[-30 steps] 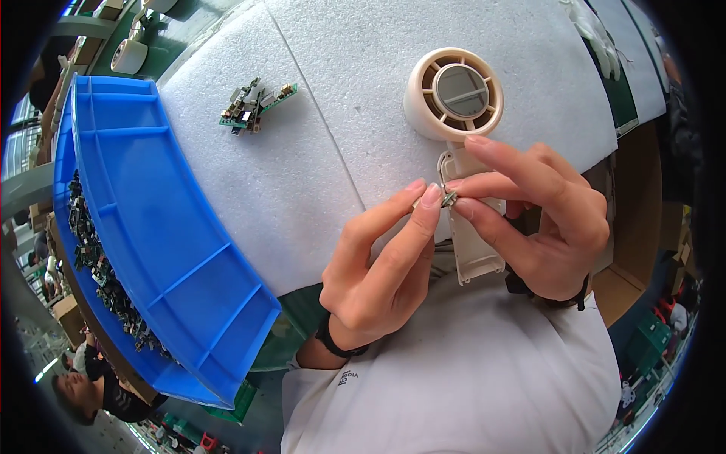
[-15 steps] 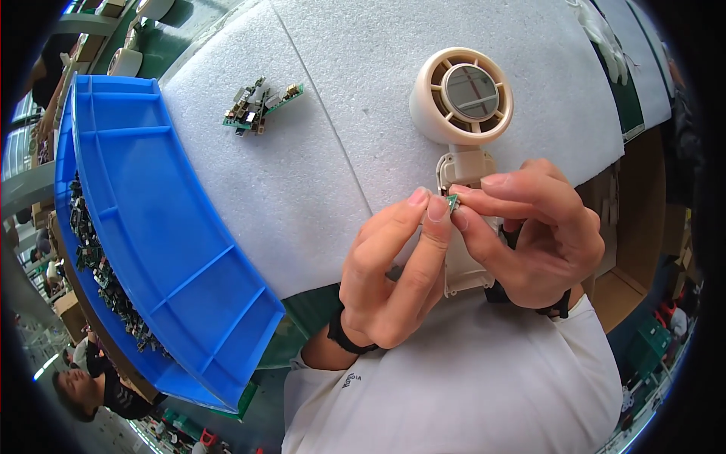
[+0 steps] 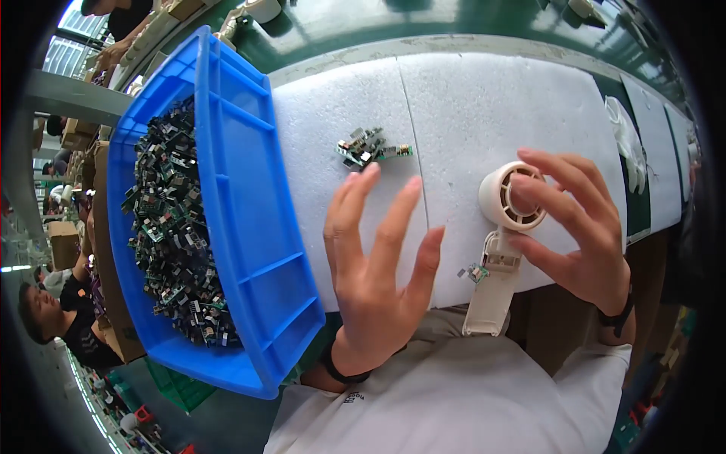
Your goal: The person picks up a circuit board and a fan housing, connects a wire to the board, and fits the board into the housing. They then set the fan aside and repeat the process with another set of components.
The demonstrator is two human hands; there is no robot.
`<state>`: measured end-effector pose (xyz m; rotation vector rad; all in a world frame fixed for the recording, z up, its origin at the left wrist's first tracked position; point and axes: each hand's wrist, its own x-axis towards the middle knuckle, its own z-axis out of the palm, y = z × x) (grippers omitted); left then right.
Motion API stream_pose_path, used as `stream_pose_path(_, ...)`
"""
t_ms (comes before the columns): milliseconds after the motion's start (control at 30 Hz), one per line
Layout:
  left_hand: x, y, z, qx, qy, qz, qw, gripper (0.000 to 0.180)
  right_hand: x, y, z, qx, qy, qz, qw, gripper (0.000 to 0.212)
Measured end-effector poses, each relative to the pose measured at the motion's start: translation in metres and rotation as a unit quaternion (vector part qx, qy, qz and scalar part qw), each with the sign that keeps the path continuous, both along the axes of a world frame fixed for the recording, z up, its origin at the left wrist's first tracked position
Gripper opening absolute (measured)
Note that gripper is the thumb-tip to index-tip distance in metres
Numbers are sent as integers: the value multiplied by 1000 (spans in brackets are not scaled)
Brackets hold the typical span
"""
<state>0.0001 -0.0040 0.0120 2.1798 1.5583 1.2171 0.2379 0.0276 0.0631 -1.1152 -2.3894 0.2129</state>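
Note:
My left hand (image 3: 378, 265) is open with spread fingers above the white foam sheet (image 3: 454, 98). Its fingertips are close to a small pile of circuit boards (image 3: 364, 147). On my right, a cream handheld fan (image 3: 495, 197) lies with its round head away from me and its opened handle (image 3: 488, 303) toward me. My right hand (image 3: 578, 227) is over the fan head, fingers apart, with the thumb by the neck; whether it touches the fan is unclear. One small green circuit board (image 3: 475, 273) is at the left side of the handle, beside the neck.
A blue bin (image 3: 249, 227) full of small circuit boards (image 3: 174, 227) stands on the left. White gloves (image 3: 626, 144) lie at the far right edge. Behind the foam runs a green surface (image 3: 393, 30). A person (image 3: 68, 318) is at the far left.
Both hands have let go of the small circuit board they pinched together and moved apart, left toward the pile, right to the fan head. The view has shifted, showing more of the bin.

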Motion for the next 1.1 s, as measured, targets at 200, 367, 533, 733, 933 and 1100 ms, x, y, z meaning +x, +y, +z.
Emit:
stream_pose_path(200, -8, 16, -5, -56, 55, 87, 993, 51, 8, 62, 19, -150, -4, 134, 980, 56)
stream_pose_path(367, -6, 17, -17, -60, 73, 86, 992, 49, 38, 181, 0, -219, 63, 30, 973, 52)
stream_pose_path(533, -4, 17, -14, -51, 69, 85, 993, 47, 42, 303, -34, -139, 126, -241, 952, 62)
stream_pose_path(733, -9, 16, -13, -48, 45, 86, 994, 45, 24, 358, -49, -127, 123, -270, 946, 56)
stream_pose_path(933, -11, 12, -13, -68, -43, 94, 992, 42, 40, 394, -74, 108, -10, -393, 913, 63)
stream_pose_path(1100, -11, 6, -5, -115, -64, 92, 987, 38, 43, 412, -88, 16, -7, -364, 931, 69)
